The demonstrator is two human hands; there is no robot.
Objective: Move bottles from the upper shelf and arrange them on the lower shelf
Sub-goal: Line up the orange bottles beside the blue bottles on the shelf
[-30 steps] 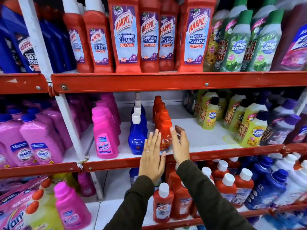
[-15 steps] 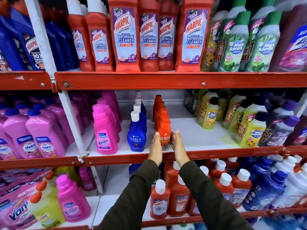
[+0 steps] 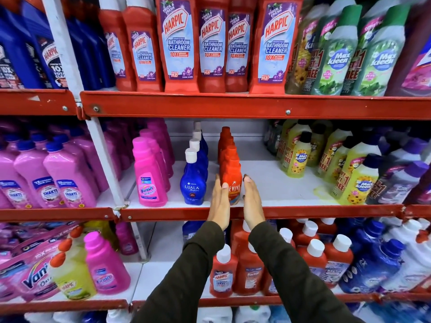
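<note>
An orange Revive bottle (image 3: 232, 176) stands at the front of a row of like bottles on the middle shelf (image 3: 303, 212). My left hand (image 3: 219, 203) lies flat against its left side, thumb over the label. My right hand (image 3: 253, 203) is flat on its right side, with a narrow gap to the bottle. Both palms face each other and neither hand grips anything. Large red Harpic bottles (image 3: 178, 43) stand in a row on the upper shelf (image 3: 210, 107) above.
Blue Ujala bottles (image 3: 193, 183) and pink Vanish bottles (image 3: 149, 176) stand left of the orange row. Yellow Max Kleen bottles (image 3: 356, 183) stand right, across a bare white shelf patch (image 3: 275, 183). Small red Harpic bottles (image 3: 222, 273) fill the shelf below.
My hands turned from spread palms in front of the bottle to flat palms on either side of it. The right hand has since eased slightly off the bottle.
</note>
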